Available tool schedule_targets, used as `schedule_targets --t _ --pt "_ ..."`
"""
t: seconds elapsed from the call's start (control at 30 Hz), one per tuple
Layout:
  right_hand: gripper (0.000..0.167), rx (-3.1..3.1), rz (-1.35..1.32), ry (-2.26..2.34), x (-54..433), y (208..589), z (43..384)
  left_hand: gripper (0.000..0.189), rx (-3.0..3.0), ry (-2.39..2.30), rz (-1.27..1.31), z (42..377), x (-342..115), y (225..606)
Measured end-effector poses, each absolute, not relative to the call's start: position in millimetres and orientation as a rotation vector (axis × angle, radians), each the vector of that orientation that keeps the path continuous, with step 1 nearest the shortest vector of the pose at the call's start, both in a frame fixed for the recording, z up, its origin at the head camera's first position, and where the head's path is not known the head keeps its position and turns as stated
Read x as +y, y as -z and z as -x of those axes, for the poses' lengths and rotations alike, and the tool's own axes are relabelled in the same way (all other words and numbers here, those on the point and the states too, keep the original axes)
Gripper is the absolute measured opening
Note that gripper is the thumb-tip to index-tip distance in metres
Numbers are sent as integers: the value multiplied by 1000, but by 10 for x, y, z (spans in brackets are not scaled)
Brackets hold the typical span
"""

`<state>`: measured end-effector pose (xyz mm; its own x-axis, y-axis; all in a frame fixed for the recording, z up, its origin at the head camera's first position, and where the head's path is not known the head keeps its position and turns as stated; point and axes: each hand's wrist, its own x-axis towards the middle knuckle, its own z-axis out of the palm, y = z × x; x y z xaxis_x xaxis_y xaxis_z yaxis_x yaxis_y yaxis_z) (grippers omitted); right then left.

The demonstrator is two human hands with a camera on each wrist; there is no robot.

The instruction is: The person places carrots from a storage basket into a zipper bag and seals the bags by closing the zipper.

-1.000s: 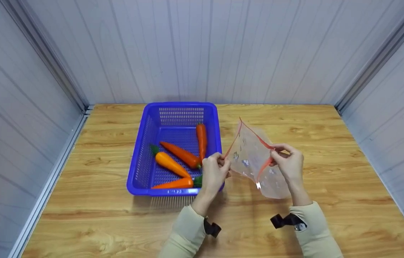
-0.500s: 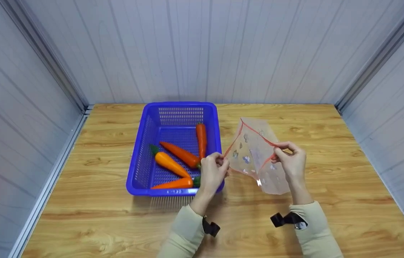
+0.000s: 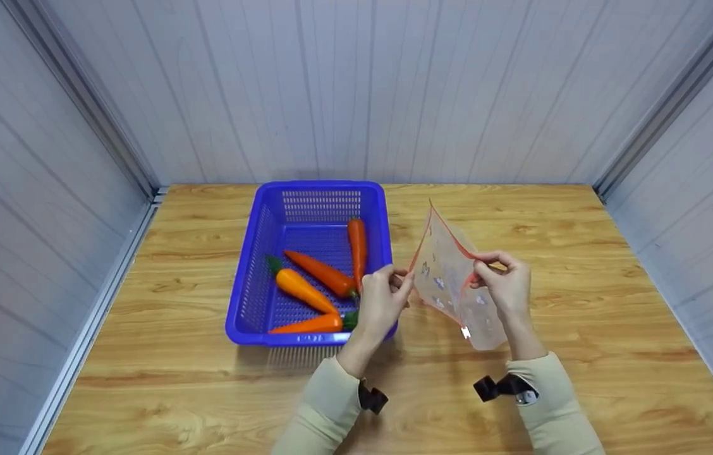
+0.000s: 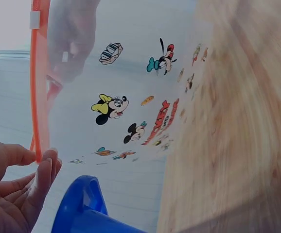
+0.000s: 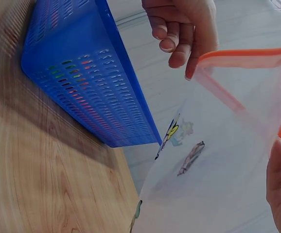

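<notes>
On my feed both hands are grasping the bag (image 3: 442, 275): the left hand (image 3: 383, 302) pinches one side of its orange rim between thumb and fingers, and the right hand (image 3: 508, 287) pinches the opposite side the same way. The rim is spread apart between them.

Largest first, I see the walls (image 3: 363, 88), pale and ribbed, rising behind the bench (image 3: 173, 303) and along its left and right edges. The bench has a wood-grain top. On it the basket (image 3: 268, 339), blue and slotted, stands left of the middle, its far end by the back edge. From the head view, the left hand overlaps the basket's near right corner.

The bag is just right of the basket, between it and the bench's right edge. It is clear and hangs tilted from the two grips; I cannot tell whether its lower end touches the bench.

In the basket lie four carrots (image 3: 303, 287): one along the right wall, two slanting across the middle, one along the near wall. Smallest, I make out a white slider (image 3: 465, 332) at the rim's near corner and cartoon prints (image 4: 110, 109) on the bag.
</notes>
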<state>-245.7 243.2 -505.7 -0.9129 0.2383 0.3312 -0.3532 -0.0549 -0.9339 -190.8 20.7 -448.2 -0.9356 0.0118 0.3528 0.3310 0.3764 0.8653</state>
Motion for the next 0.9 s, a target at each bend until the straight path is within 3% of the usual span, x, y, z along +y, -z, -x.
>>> schedule_targets --t 0.2,0.6,0.7,0.9 --pt "12 -1827 -153 -2073 2405 5038 2440 17 -2359 1457 354 1900 119 4413" --pt "10 -1872 -126 -2055 2176 4503 2112 16 -2508 1253 412 2039 -138 4215" --pt "9 -1870 -110 -2019 2204 4594 2175 17 -2547 1198 414 2104 -215 4158" --pt "11 -1832 -160 -2057 2461 5135 2481 22 -2655 1133 401 2246 -394 4080"
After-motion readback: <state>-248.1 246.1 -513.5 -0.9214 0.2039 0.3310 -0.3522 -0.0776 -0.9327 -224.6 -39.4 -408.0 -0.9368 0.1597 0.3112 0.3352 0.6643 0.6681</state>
